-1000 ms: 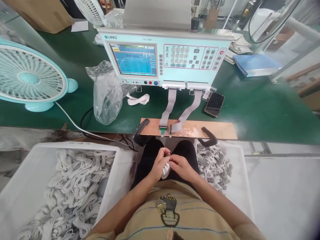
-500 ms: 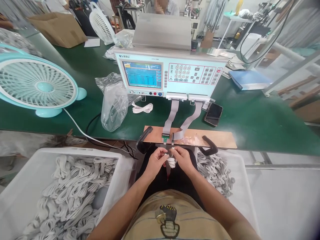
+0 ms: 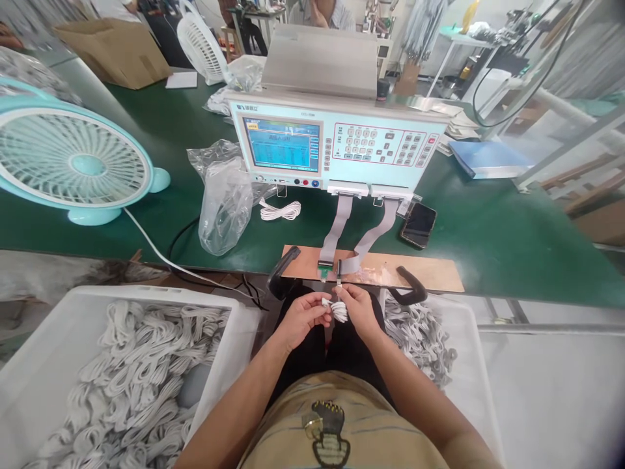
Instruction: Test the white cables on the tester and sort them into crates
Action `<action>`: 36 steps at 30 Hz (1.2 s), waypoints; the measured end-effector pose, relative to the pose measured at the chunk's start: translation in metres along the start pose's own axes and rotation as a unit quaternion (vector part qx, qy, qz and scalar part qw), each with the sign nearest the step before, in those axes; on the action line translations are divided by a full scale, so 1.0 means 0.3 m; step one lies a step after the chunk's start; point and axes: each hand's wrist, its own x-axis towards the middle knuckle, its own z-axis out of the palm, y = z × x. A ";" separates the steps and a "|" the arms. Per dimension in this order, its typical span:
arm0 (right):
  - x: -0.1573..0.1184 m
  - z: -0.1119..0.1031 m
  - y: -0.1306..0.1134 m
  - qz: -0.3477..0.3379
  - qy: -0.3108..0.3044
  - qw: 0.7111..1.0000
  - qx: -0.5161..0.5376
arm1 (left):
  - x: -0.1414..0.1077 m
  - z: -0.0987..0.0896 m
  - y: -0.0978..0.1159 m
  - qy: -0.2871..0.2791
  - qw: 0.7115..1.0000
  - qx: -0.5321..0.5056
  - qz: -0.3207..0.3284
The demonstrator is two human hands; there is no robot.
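A small bundled white cable [image 3: 339, 312] hangs between my two hands, over my lap. My left hand [image 3: 308, 316] pinches one white end of it. With fingers closed, my right hand [image 3: 355, 306] holds the other end up at the right-hand connector [image 3: 339, 280] on the board's front edge. The green connector board [image 3: 323, 272] beside it has nothing plugged in at its lower tip. Grey ribbon cables [image 3: 336, 229] run from both up to the tester [image 3: 332, 146], whose blue screen is lit.
Bins of bundled cables stand at left [image 3: 222, 296] and right [image 3: 476, 326]. Black clamps [image 3: 283, 270] grip the wooden board [image 3: 439, 273]. On the green table are a fan [image 3: 88, 166], plastic bag [image 3: 224, 208], coiled cable [image 3: 280, 210] and phone [image 3: 418, 225]. A person sits behind the tester.
My left hand's cable end has come away from the green board and moved slightly down. The bundle has shifted right, and the tester's screen display has changed.
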 end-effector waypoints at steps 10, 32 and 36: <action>0.017 0.011 -0.001 0.086 -0.001 0.990 0.108 | 0.036 -0.001 0.023 0.017 0.935 0.314 0.166; 0.038 0.015 0.003 0.089 -0.025 0.975 0.203 | 0.096 0.061 -0.047 0.201 0.932 0.172 0.249; 0.044 0.013 0.000 0.090 -0.028 0.976 0.198 | 0.114 0.060 -0.054 0.206 0.930 0.179 0.245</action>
